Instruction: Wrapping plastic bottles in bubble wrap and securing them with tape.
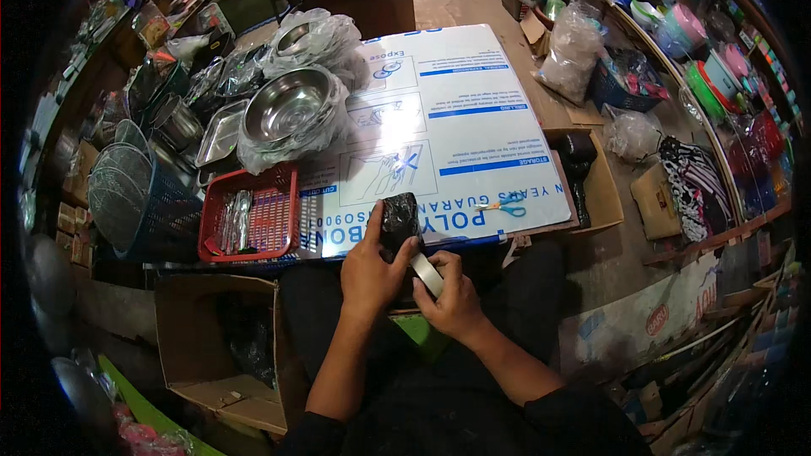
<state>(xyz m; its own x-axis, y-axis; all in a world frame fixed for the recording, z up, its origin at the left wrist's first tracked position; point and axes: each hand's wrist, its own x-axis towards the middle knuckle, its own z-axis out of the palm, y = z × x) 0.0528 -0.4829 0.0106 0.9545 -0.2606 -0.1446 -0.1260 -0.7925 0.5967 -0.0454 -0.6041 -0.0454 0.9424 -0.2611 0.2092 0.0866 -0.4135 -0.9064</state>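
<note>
My left hand (370, 272) grips a small package (400, 218) wrapped in shiny black plastic, its index finger along the left side and its thumb at the lower right. The package is at the near edge of a table covered with a white printed sheet (469, 120). In my right hand (453, 294) is a roll of pale tape (428, 275), held by its sides close against the package's lower end. Whether a strip of tape runs onto the package cannot be made out. Scissors with light blue handles (507, 207) lie on the sheet to the right.
A red plastic basket (294, 215) holding packed utensils stands left of the package. Behind it are steel bowls (288, 104) in clear plastic. A cardboard box (605, 202) with black packages is at the table's right; another open box (218, 342) stands by my left leg.
</note>
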